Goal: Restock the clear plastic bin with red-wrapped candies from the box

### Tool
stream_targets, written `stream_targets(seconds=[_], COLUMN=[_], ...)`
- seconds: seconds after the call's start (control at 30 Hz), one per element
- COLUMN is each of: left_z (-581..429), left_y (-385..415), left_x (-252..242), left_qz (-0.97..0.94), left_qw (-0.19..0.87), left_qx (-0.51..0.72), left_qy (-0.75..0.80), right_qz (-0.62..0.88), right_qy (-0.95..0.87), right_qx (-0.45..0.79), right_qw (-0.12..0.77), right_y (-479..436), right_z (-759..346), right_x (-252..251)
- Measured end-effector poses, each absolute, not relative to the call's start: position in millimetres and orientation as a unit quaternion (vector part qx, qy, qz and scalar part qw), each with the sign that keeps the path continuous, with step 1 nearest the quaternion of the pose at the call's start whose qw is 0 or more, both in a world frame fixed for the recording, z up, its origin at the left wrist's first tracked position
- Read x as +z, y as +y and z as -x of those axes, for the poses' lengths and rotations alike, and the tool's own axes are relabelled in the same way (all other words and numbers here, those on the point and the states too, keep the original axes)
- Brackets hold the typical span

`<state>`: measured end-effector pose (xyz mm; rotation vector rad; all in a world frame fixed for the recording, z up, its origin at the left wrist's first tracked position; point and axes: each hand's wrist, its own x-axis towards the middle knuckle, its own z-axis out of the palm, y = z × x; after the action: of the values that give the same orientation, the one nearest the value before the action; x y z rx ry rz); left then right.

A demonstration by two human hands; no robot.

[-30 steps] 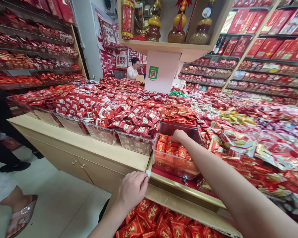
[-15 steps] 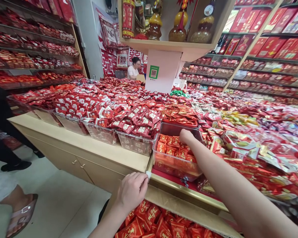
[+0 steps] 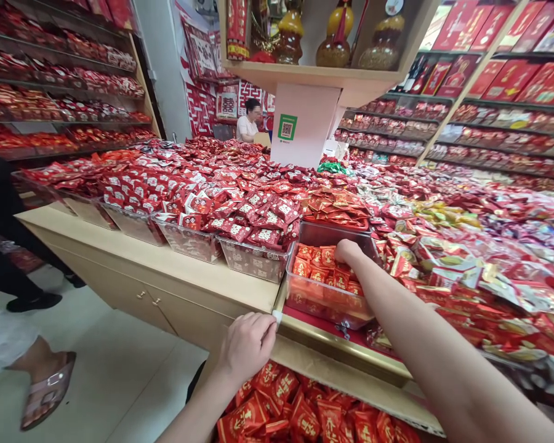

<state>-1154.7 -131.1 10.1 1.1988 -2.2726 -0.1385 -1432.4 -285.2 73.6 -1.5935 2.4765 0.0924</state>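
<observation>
My right hand (image 3: 348, 251) reaches into a clear plastic bin (image 3: 325, 295) partly filled with small red-and-gold wrapped packets (image 3: 314, 271). Its fingers point down and are hidden behind the hand and wrist, so I cannot see whether they hold a packet. My left hand (image 3: 250, 343) is closed, its fingers curled over the upper edge of an open cardboard box (image 3: 351, 378), beside the counter's corner. Inside that box, below both arms, lie many red twisted-wrapper packets (image 3: 305, 418) with gold lettering.
Heaped bins of dark red packets (image 3: 258, 261) line the wooden counter (image 3: 189, 264) at left. Loose candies (image 3: 466, 258) spread to the right. A display cabinet (image 3: 314, 71) overhangs the middle. People's legs (image 3: 23, 264) and a sandalled foot (image 3: 48, 394) are at left; a person (image 3: 248, 123) sits behind.
The view has shifted slightly. The sandalled foot at left has moved a little to the right. Both my hands stay in about the same places, the right one still in the bin.
</observation>
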Motion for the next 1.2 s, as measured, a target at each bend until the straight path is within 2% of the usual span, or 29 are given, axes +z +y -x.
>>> stream_targets(seconds=[0.17, 0.3, 0.5, 0.8, 0.97, 1.1, 1.13, 1.2], left_z=[1154, 1154, 1153, 1154, 1154, 1152, 1151, 1149], left_y=[-131, -132, -132, -132, -132, -134, -134, -129], left_x=[10, 9, 10, 11, 9, 10, 11, 13], left_qz=[-0.444, -0.44, -0.438, -0.451, -0.457, -0.447, -0.436, -0.391], left_qw=[0.288, 0.293, 0.293, 0.288, 0.285, 0.294, 0.309, 0.366], left_qx=[-0.047, -0.054, -0.053, -0.041, -0.046, -0.047, -0.045, -0.035], left_qy=[-0.847, -0.847, -0.849, -0.844, -0.841, -0.844, -0.844, -0.843], right_qz=[0.557, 0.553, 0.526, 0.547, 0.536, 0.671, 0.729, 0.806], right_qy=[0.826, 0.827, 0.844, 0.829, 0.839, 0.715, 0.645, 0.528], right_qx=[-0.039, -0.019, -0.077, -0.048, -0.069, -0.193, -0.23, -0.253], right_qw=[0.084, 0.094, 0.069, 0.103, 0.071, -0.018, -0.008, 0.086], right_y=[-272, -268, -269, -265, -257, -198, -174, -123], right_z=[1422, 1414, 1412, 1409, 1396, 1369, 1361, 1349], right_x=[80, 83, 82, 77, 109, 145, 144, 125])
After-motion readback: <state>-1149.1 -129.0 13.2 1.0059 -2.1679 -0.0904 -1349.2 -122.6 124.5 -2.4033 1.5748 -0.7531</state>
